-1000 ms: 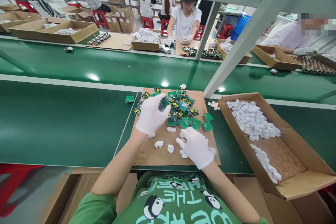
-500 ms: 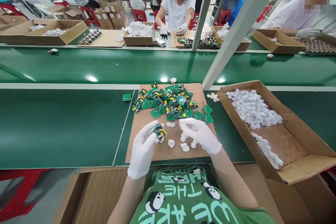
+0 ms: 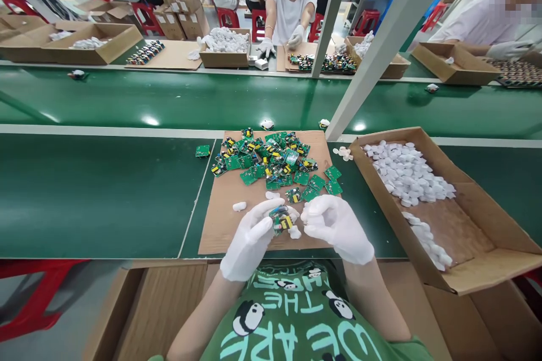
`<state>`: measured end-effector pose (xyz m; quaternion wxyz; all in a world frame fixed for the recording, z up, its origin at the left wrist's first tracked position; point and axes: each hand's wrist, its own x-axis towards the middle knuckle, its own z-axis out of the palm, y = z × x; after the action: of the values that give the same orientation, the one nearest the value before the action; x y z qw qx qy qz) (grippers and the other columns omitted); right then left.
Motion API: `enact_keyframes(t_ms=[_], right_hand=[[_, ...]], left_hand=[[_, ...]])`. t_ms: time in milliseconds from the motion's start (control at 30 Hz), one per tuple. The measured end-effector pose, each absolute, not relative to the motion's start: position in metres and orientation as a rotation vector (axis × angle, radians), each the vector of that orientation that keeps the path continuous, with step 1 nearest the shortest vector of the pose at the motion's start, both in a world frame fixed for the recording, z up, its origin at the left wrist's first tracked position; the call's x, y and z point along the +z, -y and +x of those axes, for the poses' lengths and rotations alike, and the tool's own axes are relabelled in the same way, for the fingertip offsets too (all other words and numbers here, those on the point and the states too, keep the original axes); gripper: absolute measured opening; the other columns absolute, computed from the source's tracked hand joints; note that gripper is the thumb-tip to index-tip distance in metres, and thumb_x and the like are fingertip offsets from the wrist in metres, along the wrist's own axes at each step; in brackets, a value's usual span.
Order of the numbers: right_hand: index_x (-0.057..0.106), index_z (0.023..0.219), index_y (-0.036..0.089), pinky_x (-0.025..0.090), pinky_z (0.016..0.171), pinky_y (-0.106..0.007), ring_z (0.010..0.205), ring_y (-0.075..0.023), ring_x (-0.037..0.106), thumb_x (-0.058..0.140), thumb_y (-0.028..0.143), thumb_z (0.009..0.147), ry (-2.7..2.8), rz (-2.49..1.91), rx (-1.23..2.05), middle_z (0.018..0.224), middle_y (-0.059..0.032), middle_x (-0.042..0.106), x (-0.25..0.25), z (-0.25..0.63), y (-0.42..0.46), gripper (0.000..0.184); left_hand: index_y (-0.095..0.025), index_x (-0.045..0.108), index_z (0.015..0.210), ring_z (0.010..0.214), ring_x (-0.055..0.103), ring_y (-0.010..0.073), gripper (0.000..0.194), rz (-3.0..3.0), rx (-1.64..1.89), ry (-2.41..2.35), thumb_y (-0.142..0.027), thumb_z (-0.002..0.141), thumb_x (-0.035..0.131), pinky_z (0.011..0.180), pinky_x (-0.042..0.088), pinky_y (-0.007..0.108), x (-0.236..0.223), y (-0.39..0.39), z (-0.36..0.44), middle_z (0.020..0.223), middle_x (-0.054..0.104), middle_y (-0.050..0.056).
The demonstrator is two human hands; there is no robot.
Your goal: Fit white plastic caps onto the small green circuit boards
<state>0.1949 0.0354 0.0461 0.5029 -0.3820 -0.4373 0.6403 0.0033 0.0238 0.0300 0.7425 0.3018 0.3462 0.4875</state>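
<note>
My gloved left hand (image 3: 249,240) grips a small circuit board (image 3: 281,221) with yellow and dark parts between thumb and fingers. Just to its right is my gloved right hand (image 3: 339,228), its fingers curled into a pinch; whatever sits at the fingertips is hidden. Small white pieces (image 3: 294,232) lie under and between my hands, and one white piece (image 3: 239,206) rests off to the left on the cardboard sheet (image 3: 214,231). Beyond my hands spreads a heap of green circuit boards (image 3: 271,161), with one loose board (image 3: 293,196) at its near side.
At right stands an open cardboard box (image 3: 478,231) of white pieces. Pale discs (image 3: 342,153) lie beside it. A slanted metal post (image 3: 393,39) rises behind. Past the green belt (image 3: 190,98), a co-worker in white gloves (image 3: 292,11) sits among boxes. A lone board (image 3: 202,151) lies left.
My left hand has moved right with the circuit board, nearer my right hand. My right hand has shifted right, its fingers more curled. White-topped boards on the belt have moved left.
</note>
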Motion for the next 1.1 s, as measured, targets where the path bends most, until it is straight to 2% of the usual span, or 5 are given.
enact_keyframes(t_ms=[333, 467, 667, 900, 1100], right_hand=[[0.071, 0.081, 0.022, 0.060, 0.064, -0.031, 0.073, -0.0185, 0.071, 0.082, 0.023, 0.071, 1.469, -1.188, 0.950, 0.082, -0.0037, 0.073, 0.059, 0.192, -0.019, 0.014], [0.072, 0.091, 0.025, 0.060, 0.078, -0.031, 0.090, -0.0178, 0.070, 0.074, 0.019, 0.080, 1.764, -0.993, 0.783, 0.106, -0.0054, 0.069, 0.065, 0.191, -0.019, 0.013], [0.063, 0.113, 0.026, 0.062, 0.078, -0.030, 0.086, -0.0156, 0.073, 0.069, 0.018, 0.088, 1.589, -1.121, 0.946, 0.101, -0.0024, 0.073, 0.063, 0.184, -0.006, 0.026], [0.064, 0.107, 0.026, 0.059, 0.072, -0.030, 0.076, -0.0146, 0.071, 0.067, 0.023, 0.090, 1.669, -1.212, 0.892, 0.091, -0.0004, 0.075, 0.064, 0.185, -0.005, 0.018], [0.061, 0.098, 0.028, 0.053, 0.088, -0.039, 0.097, -0.0206, 0.067, 0.072, 0.019, 0.085, 1.911, -0.915, 0.583, 0.092, 0.0014, 0.074, 0.050, 0.184, -0.010, 0.019]], left_hand=[[-0.019, 0.071, 0.110, 0.060, 0.064, 0.0153, 0.039, 0.694, 0.996, -0.781, -0.047, 0.083, 0.071, 0.048, 0.046, 0.022, 0.035, -0.024, 0.010, 0.084, 0.071, 0.007], [-0.021, 0.071, 0.109, 0.055, 0.060, 0.0122, 0.038, 0.736, 0.972, -0.786, -0.048, 0.083, 0.070, 0.052, 0.050, 0.023, 0.038, -0.023, 0.011, 0.077, 0.069, 0.003], [-0.021, 0.071, 0.110, 0.058, 0.060, 0.0109, 0.035, 0.865, 1.010, -0.869, -0.046, 0.085, 0.069, 0.057, 0.053, 0.024, 0.038, -0.021, 0.009, 0.091, 0.071, 0.004], [-0.021, 0.068, 0.117, 0.069, 0.064, 0.0150, 0.041, 0.915, 0.957, -0.846, -0.046, 0.084, 0.069, 0.063, 0.055, 0.027, 0.037, -0.019, 0.005, 0.105, 0.073, 0.008], [-0.017, 0.066, 0.121, 0.094, 0.066, 0.0246, 0.044, 0.851, 0.845, -0.692, -0.044, 0.086, 0.062, 0.083, 0.053, 0.036, 0.043, -0.020, 0.003, 0.111, 0.070, 0.012]])
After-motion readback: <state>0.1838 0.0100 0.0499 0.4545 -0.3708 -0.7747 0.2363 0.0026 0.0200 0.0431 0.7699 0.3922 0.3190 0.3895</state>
